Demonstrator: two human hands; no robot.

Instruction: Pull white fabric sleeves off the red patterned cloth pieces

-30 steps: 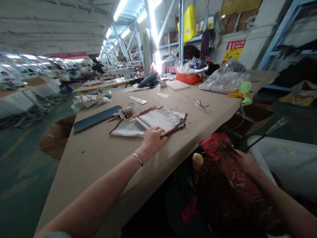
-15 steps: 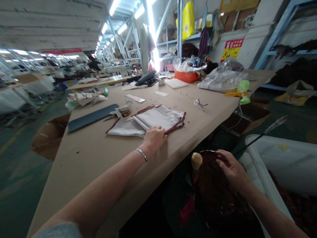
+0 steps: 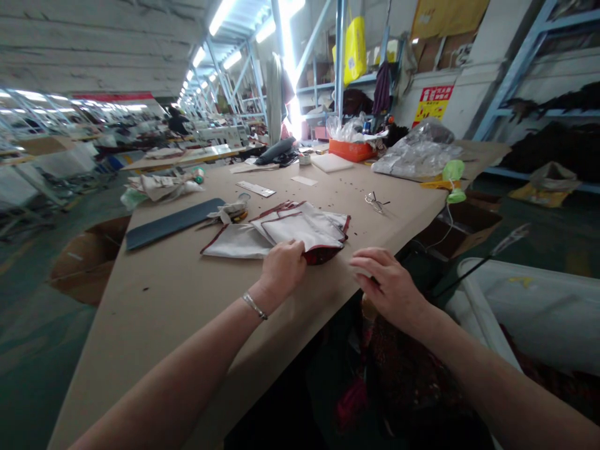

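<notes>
Now note the right hand [image 3: 387, 284] at the near edge of the long table covered in brown paper [image 3: 187, 294], palm down, fingers loosely spread and grasping nothing visible. Half a second ago, laid on the dark red patterned cloth [image 3: 412, 369] in the lap, below the table edge. Compare also the left hand [image 3: 281, 269]: earlier resting flat on the stack of pale grey fabric pieces [image 3: 300, 226], at this moment clenched on the near edge of the topmost piece and turning it up, so exposing a dark red underside. Judged from this: both hands brought to the stack, lap cloth let go, work shifted to the table top.

Lies close to the table's near edge, about midway along it, just left of the right hand and apart from it. Flat rectangular pieces with pale grey faces and narrow dark red binding along the edges, laid overlapping and slightly askew, with one further piece spread flat to the left. Thin and limp in appearance, likely to fold easily. Farther left, a long dark blue-grey strip [image 3: 171, 222]. Farther right and beyond, a pair of wire spectacles [image 3: 375, 201]. On the left wrist, a thin silver bracelet [image 3: 254, 305].
</notes>
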